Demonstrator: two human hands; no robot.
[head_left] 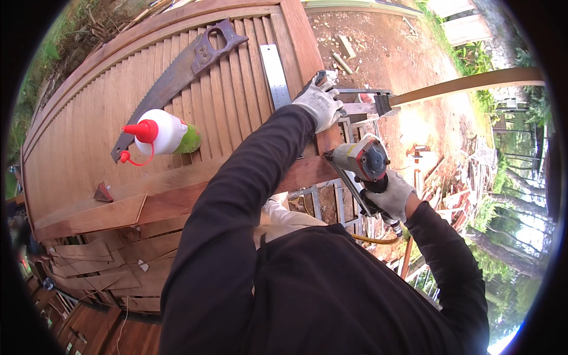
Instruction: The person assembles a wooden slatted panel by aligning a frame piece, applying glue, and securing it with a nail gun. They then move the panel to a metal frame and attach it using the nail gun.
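My gloved right hand [391,195] is wrapped round the handle of a grey and red nail gun [368,158]. Its nose rests at or just beside the outer edge of a louvered wooden door [300,41], by a corner; exact contact is hard to see. My gloved left hand [322,102] grips the same door frame further up, fingers curled over the edge. Across the slats lie a handsaw [171,74] and a metal ruler [274,76], the ruler partly hidden by my left sleeve. A white and green glue bottle [168,135] with a red cap lies near them.
A wooden strip [467,86] reaches out rightward beyond the door edge. A yellowish air hose [376,241] runs below the nail gun. Metal frames [325,201] stand under the door's edge. Scrap wood [467,177] litters the ground at right. Loose boards [112,266] lie at lower left.
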